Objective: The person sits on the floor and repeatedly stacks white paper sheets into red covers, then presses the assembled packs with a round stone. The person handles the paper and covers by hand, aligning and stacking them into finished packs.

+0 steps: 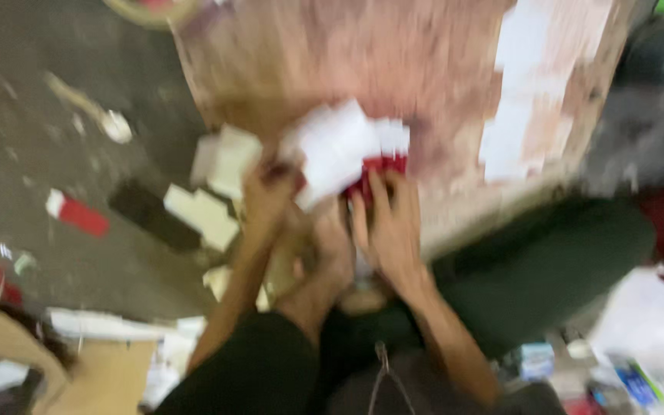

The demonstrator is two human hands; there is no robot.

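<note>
The picture is badly blurred. My left hand (269,196) and my right hand (390,227) both grip a white and red packet bundle (347,150), one at each side of it. The bundle sits at the near edge of a brown cardboard sheet (347,54) that lies on the floor. My bare foot (324,253) shows between my forearms, under the bundle. My legs in dark trousers (532,269) fold to either side.
A red and white packet (77,214) and white cartons (213,188) lie on the grey floor at left. White paper strips (520,92) lie on the cardboard at right. Cardboard scraps (94,369) sit bottom left, and small boxes and wrappers (632,369) bottom right.
</note>
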